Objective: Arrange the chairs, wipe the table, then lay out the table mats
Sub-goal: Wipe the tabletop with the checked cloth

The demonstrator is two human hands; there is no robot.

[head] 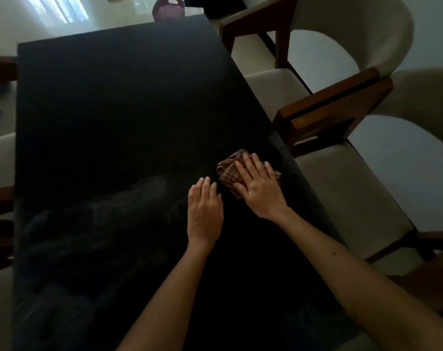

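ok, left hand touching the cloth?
Apart. Head view shows dark table between the left hand fingertips and the checked cloth under the right hand.

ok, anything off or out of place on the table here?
Nothing stands out. The right hand presses flat on a checked cloth near the right edge of the dark table; the left hand rests flat beside it. No spill or damage shows, though the dim light hides fine marks. Both chairs on the right sit close to the table.

Cloth [229, 171] on table [114, 110] near right edge; chairs [342, 188] right.
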